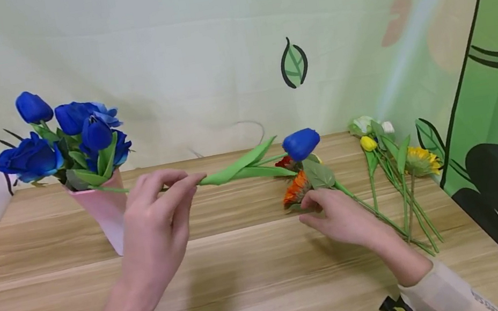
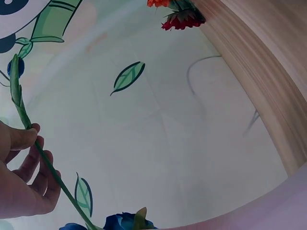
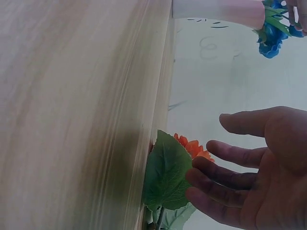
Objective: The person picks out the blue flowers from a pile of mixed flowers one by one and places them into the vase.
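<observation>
My left hand (image 1: 154, 219) pinches the green stem of a blue tulip (image 1: 301, 144) between thumb and fingers. The tulip lies roughly level in the air, its bloom to the right and its stem end near the vase rim. A pink and white vase (image 1: 109, 215) at the left holds several blue flowers (image 1: 29, 157). Over the table my right hand (image 1: 342, 217) has its fingers loosely bent, with nothing in them. Just beyond its fingertips lies an orange flower (image 1: 297, 190) with a green leaf (image 3: 168, 172). A dark red flower (image 2: 183, 20) is beside the orange one.
At the right of the wooden table (image 1: 259, 284) lie more stems, with a yellow sunflower (image 1: 422, 160), a yellow tulip bud (image 1: 368, 143) and a whitish flower (image 1: 361, 125). A printed cloth (image 1: 197, 76) hangs behind the table.
</observation>
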Demonstrator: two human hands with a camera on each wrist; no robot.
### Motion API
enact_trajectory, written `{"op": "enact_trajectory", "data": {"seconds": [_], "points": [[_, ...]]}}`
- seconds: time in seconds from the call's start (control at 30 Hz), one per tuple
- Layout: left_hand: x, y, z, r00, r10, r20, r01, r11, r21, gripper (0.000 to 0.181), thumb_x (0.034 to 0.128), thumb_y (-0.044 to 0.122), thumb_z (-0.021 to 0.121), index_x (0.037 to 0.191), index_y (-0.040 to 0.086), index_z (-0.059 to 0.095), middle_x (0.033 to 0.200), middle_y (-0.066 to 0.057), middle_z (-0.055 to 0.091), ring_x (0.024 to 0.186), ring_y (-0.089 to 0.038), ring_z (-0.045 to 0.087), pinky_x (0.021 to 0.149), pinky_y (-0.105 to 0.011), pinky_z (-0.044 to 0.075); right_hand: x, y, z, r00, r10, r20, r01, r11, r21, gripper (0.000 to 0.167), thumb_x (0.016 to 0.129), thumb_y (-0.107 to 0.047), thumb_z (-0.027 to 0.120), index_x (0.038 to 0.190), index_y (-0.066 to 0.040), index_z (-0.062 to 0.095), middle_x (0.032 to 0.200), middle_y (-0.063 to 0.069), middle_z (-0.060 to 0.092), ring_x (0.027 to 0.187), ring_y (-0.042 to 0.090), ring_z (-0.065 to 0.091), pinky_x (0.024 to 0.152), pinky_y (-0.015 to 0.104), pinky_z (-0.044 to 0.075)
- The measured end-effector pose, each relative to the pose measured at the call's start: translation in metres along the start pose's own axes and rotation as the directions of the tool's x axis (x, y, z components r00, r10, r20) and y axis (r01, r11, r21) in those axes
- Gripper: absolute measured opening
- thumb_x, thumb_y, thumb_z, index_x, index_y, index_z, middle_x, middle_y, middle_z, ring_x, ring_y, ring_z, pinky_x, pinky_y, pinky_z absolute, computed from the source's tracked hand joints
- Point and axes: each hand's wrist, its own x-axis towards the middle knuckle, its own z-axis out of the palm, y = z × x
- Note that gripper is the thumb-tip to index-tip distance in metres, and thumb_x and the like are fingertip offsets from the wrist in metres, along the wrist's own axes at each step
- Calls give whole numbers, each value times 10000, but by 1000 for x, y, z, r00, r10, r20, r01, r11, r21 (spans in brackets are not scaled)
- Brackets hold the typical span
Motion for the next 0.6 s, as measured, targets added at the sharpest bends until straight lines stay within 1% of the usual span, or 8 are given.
{"op": "enact_trajectory", "data": {"seconds": [0.1,0.2,0.3,0.4,0.47,0.6], "points": [[2,-2,-3,1000,-4,-28,4,1000,3,214,922,-100,690,1069,17,791,998,-143,684,915,-336,599,789,-390,434,0,0,0,1000,4,4,-4,1000,-6,179,978,-214,722,1086,-73,701,1007,1,686,975,222,640,866,446,531],[5,-4,-5,997,-1,-79,1,1000,5,193,926,-96,689,1060,0,790,987,-162,675,912,-342,606,813,-398,435,0,-1,0,1000,7,8,-7,1000,-8,188,979,-221,719,1095,-74,699,1020,6,686,988,227,639,873,450,530],[8,-5,-8,994,-9,-110,9,1000,7,190,925,-96,691,1063,-9,788,976,-170,672,919,-344,608,823,-392,428,0,-1,0,1000,11,10,-11,1000,-7,194,980,-228,718,1100,-77,697,1027,5,684,992,226,636,874,448,527],[10,-7,-11,992,-23,-127,24,1000,8,198,928,-93,689,1076,-7,787,978,-171,678,921,-344,602,805,-375,415,0,0,0,1000,7,10,-7,1000,-9,201,983,-235,715,1103,-75,694,1032,10,684,992,225,634,871,447,526],[11,-8,-12,991,-32,-128,33,999,11,204,928,-93,689,1086,-8,785,989,-173,683,914,-344,595,775,-359,400,0,0,0,1000,2,7,-2,1000,-10,207,983,-236,715,1103,-68,693,1032,15,684,991,229,635,871,449,525],[12,-12,-14,990,-47,-135,51,998,26,188,942,-84,678,1088,-25,779,1000,-187,682,917,-348,600,765,-352,398,0,1,0,1000,-2,4,2,1000,-10,212,982,-233,716,1103,-60,694,1032,21,685,993,240,639,870,452,526]]}}
